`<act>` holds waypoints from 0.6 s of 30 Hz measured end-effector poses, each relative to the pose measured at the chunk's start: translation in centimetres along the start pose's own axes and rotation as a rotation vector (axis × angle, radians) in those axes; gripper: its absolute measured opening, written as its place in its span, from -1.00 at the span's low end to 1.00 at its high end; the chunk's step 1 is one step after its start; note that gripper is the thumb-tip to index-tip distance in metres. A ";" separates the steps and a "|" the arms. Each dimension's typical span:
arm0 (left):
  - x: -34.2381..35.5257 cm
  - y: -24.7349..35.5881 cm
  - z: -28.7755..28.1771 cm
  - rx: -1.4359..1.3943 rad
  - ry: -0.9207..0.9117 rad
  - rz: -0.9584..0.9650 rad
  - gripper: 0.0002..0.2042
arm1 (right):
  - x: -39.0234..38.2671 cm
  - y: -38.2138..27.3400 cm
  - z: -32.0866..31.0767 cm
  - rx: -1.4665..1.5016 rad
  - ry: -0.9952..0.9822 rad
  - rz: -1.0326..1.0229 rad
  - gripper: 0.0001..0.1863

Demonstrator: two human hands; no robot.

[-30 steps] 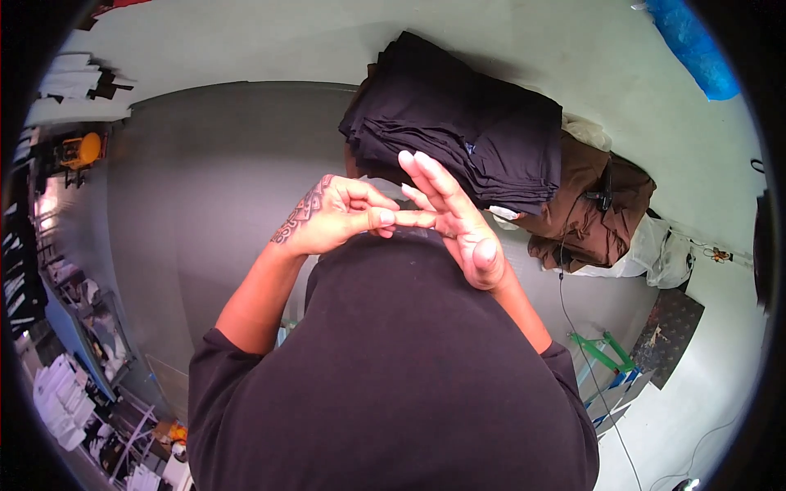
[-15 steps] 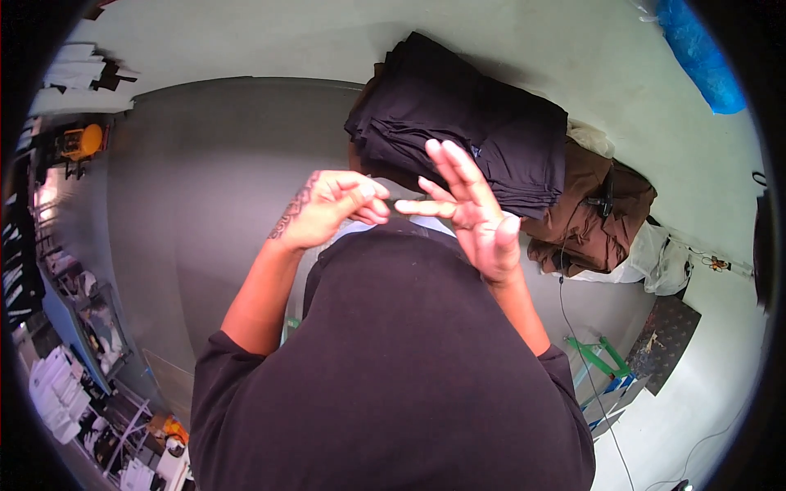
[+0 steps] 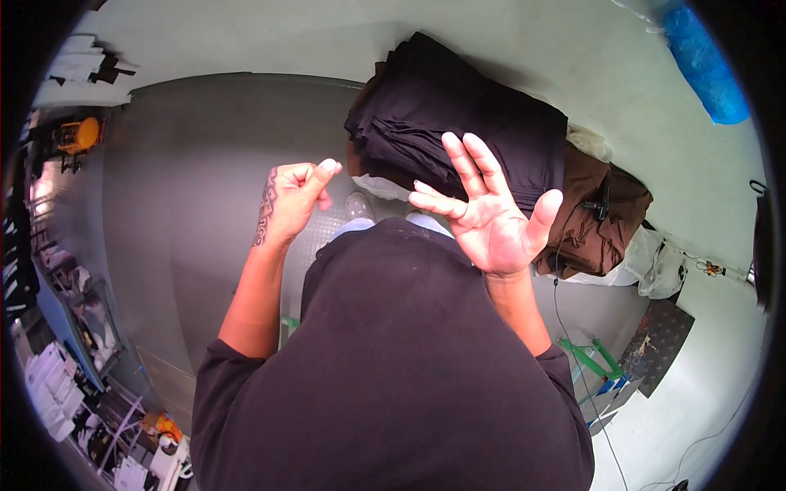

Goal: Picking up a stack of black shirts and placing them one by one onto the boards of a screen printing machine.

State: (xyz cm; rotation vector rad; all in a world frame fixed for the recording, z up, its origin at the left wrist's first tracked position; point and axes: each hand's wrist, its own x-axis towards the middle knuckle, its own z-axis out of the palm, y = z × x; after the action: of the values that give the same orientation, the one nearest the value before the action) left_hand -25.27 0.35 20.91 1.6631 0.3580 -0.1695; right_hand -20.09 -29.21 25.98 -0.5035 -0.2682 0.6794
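My left hand [image 3: 296, 199] is raised before my chest, fingers curled and thumb pressed against them. What lies in that grip, if anything, I cannot make out. To its right, my right hand [image 3: 495, 221] shows its palm, fingers spread and holding nothing. Beyond the right hand lies a thick stack of folded black cloth [image 3: 483, 98], which its raised fingers partly cover in the picture. The hands are apart from each other, above the black shirt [image 3: 393, 344] I wear.
Brown fabric [image 3: 602, 221] with a black strap-like piece lies right of the stack, beside clear plastic [image 3: 657, 274]. A blue plastic bag [image 3: 708, 69] is at the far right. A dark cable and a green metal frame [image 3: 602, 360] stand nearer. Cluttered shelving [image 3: 90, 311] lines the left.
My hands have moved apart, left hand to the left and right hand slightly to the right. The right thumb has swung outward. My shoes now show between them.
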 end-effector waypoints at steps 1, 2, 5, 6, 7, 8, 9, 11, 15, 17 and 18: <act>0.0 -0.1 0.1 0.034 0.031 0.122 -0.70 | 0.3 0.2 0.1 -0.002 -0.004 0.008 0.21; -0.3 0.1 0.4 0.029 0.040 0.121 -0.70 | 0.6 0.4 0.4 0.072 -0.009 0.006 0.21; -1.1 0.6 0.6 0.387 0.185 0.396 -0.46 | 1.3 0.7 0.8 0.156 -0.010 0.039 0.21; -1.5 0.8 0.6 0.383 0.197 0.392 -0.46 | 1.5 0.8 0.9 0.167 -0.002 0.063 0.21; -2.1 1.3 0.7 0.064 0.074 0.231 -0.49 | 1.7 1.0 1.0 0.167 -0.007 0.077 0.21; -2.6 1.4 0.6 -0.255 -0.049 0.071 -0.52 | 1.9 1.2 1.1 0.127 0.009 0.099 0.21; -2.9 1.1 0.4 -0.071 -0.047 0.111 -0.59 | 2.0 1.4 1.3 0.086 0.024 0.121 0.21; -3.7 2.8 0.9 0.029 -0.061 0.225 -0.63 | 2.4 1.7 1.7 -0.204 -0.004 0.137 0.23; -4.6 4.7 2.6 0.440 -0.044 0.467 -0.61 | 3.1 2.6 3.4 -0.770 -0.061 0.153 0.27; -4.7 4.7 2.6 0.533 -0.038 0.418 -0.61 | 3.4 2.8 3.7 -0.845 -0.133 0.165 0.26; -4.8 4.7 2.5 0.629 -0.040 0.369 -0.61 | 3.4 2.9 3.9 -0.843 -0.171 0.171 0.24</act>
State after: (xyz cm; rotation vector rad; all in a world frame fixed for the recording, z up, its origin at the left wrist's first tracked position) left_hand -27.97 -3.22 26.57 2.3093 -0.0520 -0.0358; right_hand -20.62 -23.67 28.01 -1.2855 -0.6873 0.7623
